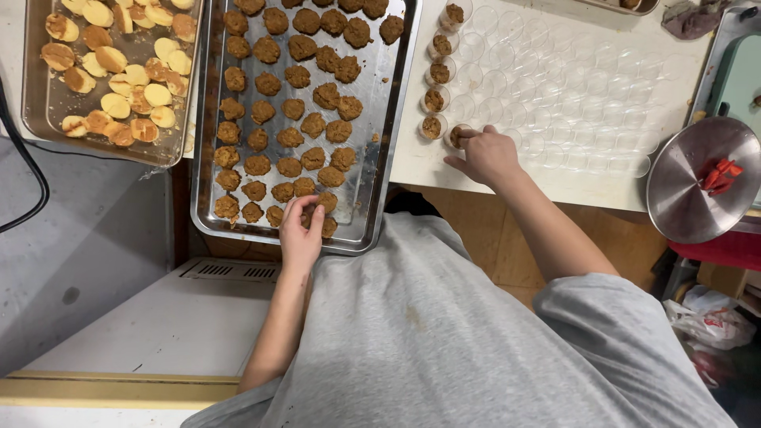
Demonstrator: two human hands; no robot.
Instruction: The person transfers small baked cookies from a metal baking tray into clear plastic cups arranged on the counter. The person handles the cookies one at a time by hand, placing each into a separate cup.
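A big shiny metal tray point(372, 190) sits in the middle, full of brown lumpy cookies point(289, 95) in rows. To its left is another tray point(36, 111) with pale yellow and brown round slices point(119, 83). To the right is a white board point(587, 182) covered with lots of small clear cups point(555, 87). The cups in the left column each have a brown cookie inside; the others have none. A round metal lid point(682, 198) with a red knob lies at the far right. A black cord point(24, 174) runs over the grey surface on the left.

The left hand point(301, 238) reaches onto the near edge of the metal tray. Its fingers are curled around a brown cookie point(311, 215) in the bottom row, pinching it. The arm comes straight up from the body.

The right hand point(487, 157) rests on the white board. Its fingertips are bunched together, pressing a cookie into the cup point(458, 136) at the bottom of the filled column. The hand is mostly closed, palm down. The right arm stretches out across the gap, elbow bent, coming from a grey sleeve point(602, 317).
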